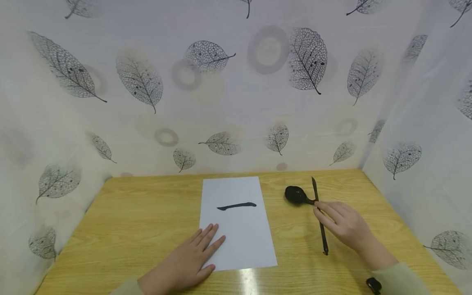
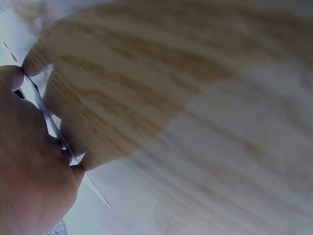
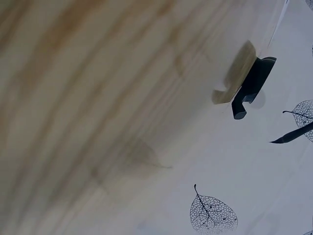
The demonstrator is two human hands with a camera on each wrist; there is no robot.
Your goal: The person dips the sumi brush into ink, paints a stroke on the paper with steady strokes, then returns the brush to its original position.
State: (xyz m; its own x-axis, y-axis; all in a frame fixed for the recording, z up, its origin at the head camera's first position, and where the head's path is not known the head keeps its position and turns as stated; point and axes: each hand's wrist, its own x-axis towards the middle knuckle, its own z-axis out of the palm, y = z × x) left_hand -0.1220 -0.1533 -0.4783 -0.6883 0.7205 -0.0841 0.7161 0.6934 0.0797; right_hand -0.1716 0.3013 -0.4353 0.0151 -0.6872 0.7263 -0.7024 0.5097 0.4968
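A sheet of white paper (image 1: 243, 241) lies on the table, bearing one black horizontal brush stroke (image 1: 237, 206). My left hand (image 1: 188, 258) rests on its lower left part, fingers straight and spread. Over on the right, my right hand (image 1: 344, 225) pinches a dark writing brush (image 1: 323, 233) near the middle of its shaft. The brush tip points away from me. In the right wrist view the brush (image 3: 296, 133) is held above the tabletop, and the right hand is out of sight. Beside it sits a black spoon-shaped dish (image 1: 295, 195); its short handle reaches toward my fingertips.
The wooden table (image 1: 147, 213) is shiny and reflects light near its front edge. A pale curtain (image 1: 228, 98) printed with leaves surrounds it at the back and sides. A small black device (image 1: 373, 284) is at my right wrist.
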